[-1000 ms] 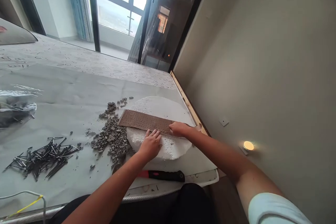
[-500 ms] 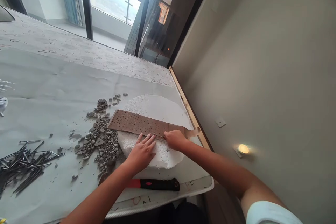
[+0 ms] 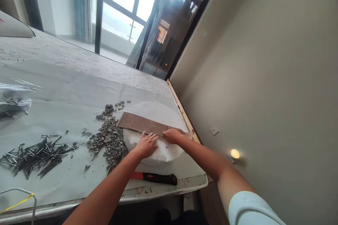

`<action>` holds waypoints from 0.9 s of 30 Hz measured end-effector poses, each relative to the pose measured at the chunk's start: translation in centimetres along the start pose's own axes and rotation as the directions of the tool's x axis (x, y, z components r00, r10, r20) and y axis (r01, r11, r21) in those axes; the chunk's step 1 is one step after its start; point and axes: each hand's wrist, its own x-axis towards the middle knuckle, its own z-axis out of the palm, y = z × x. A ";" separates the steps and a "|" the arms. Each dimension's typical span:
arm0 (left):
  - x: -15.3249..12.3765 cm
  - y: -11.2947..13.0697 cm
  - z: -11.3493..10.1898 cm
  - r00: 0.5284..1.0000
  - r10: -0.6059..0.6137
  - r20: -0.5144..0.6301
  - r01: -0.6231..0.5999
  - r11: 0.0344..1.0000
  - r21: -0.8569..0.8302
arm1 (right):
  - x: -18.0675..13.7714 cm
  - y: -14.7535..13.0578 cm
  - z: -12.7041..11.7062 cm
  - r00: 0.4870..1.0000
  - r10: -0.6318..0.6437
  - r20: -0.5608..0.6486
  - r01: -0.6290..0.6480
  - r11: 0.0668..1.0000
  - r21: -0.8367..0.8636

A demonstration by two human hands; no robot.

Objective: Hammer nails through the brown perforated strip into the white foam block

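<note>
A brown perforated strip, dotted with rows of small holes, lies across a rounded white foam block. My left hand rests on the foam with its fingers spread, fingertips at the strip's near edge. Just right of it, my right hand is closed at the strip's near edge; what its fingers pinch is hidden. A tool with a black and red handle lies in front of the foam, its head hidden behind my left forearm. Grey stone chips are heaped against the foam's left side.
Many loose nails are piled at left, with a clear plastic bag behind them. A grey sheet covers the letter-printed mattress. A wooden edge and a wall bound the right side.
The view has swung left, bringing the plastic bag and more of the nails into sight. Both hands keep about the same places on the foam and strip.
</note>
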 end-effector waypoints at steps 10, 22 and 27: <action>-0.4 0.8 -0.6 0.999 -0.053 0.010 0.054 0.998 -0.025 | 1.0 0.2 0.1 0.997 -0.072 0.020 0.072 0.997 -0.023; 0.3 -0.2 0.7 1.000 0.007 -0.025 -0.007 1.000 -0.006 | 1.8 1.5 1.2 0.997 -0.073 0.032 0.071 0.997 0.037; 0.1 -0.6 0.4 0.999 0.044 -0.021 -0.045 0.999 -0.012 | 1.4 2.0 0.5 0.990 -0.135 0.028 0.134 0.990 0.043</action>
